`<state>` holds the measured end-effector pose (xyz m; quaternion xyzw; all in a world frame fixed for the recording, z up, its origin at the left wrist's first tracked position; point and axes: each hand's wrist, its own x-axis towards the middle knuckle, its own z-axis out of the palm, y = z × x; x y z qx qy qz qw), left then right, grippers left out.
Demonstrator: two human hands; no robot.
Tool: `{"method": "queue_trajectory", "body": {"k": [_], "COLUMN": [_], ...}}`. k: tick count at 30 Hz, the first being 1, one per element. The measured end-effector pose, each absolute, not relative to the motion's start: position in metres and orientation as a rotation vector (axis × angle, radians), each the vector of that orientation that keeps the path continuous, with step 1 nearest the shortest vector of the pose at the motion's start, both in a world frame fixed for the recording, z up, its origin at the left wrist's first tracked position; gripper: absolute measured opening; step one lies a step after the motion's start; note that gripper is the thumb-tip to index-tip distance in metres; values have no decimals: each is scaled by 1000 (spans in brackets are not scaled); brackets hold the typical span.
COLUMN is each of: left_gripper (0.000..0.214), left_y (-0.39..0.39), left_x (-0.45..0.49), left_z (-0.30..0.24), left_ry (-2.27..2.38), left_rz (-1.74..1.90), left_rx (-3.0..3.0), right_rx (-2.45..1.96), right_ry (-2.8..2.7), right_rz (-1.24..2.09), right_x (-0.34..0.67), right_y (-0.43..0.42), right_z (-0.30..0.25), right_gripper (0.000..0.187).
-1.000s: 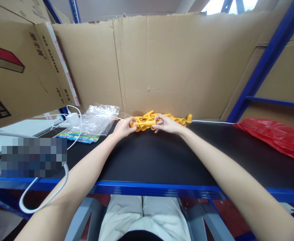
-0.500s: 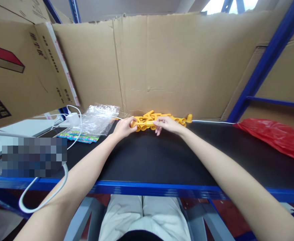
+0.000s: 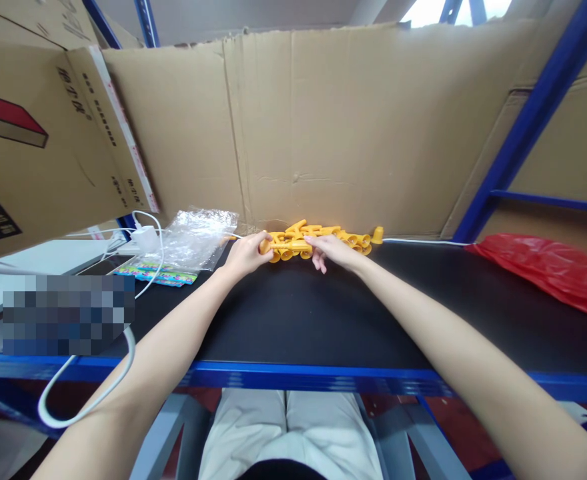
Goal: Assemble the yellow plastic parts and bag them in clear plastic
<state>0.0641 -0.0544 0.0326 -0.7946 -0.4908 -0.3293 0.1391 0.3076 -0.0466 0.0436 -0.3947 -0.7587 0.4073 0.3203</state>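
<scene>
Held level in front of me is a yellow plastic piece [image 3: 293, 245], long and narrow with a rounded left end. My left hand [image 3: 247, 255] grips that left end between thumb and fingers. At the other end, my right hand [image 3: 334, 251] has its thumb and forefinger closed on the piece, with the lower fingers curled loosely. Right behind lies a heap of similar yellow plastic parts [image 3: 298, 227], some with open cup-shaped ends facing me. One small yellow cup [image 3: 377, 235] stands upright at the heap's right end.
A clear plastic bag [image 3: 198, 233] and colourful flat packets [image 3: 158, 273] lie left, near a white plug [image 3: 146, 238] and white cables. A red plastic bag [image 3: 548, 270] lies right. Cardboard [image 3: 363, 133] walls the back; a blue rail [image 3: 313, 375] edges the black tabletop [image 3: 318, 320].
My right hand has shifted slightly, its lower fingers dropping a little to the right. My left hand and the yellow piece stay almost in place.
</scene>
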Motion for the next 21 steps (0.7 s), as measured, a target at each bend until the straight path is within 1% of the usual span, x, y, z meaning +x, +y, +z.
{"method": "queue_trajectory", "body": {"k": [2, 4, 7, 9, 12, 16, 18, 21], "left_gripper": [25, 25, 25, 25, 24, 24, 24, 25], "left_y": [-55, -56, -56, -57, -57, -58, -57, -56], "left_x": [65, 65, 65, 65, 65, 66, 67, 67], "left_z": [33, 34, 34, 34, 35, 35, 35, 35], "left_ry": [-1447, -1484, -1514, -1515, -1516, -1504, -1501, -1505], "left_rz": [-951, -961, -971, -974, -988, -1005, -1015, -1045], "left_rx": [-2275, -2248, -2248, -2267, -2288, -2287, -2285, -2286], "right_rx": [-1042, -982, -863, -867, -925, -908, -914, -875], "right_ry": [-2004, -2019, -2057, -2092, -2102, -2108, -2142, -2221], "right_rz": [1047, 955, 742, 631, 608, 627, 511, 160], "right_x": [309, 311, 314, 314, 313, 313, 314, 313], "right_y": [-46, -44, -42, -42, -42, -42, -43, -46], "right_z": [44, 46, 48, 48, 47, 47, 47, 47], "right_gripper": [48, 42, 52, 47, 38, 35, 37, 42]}}
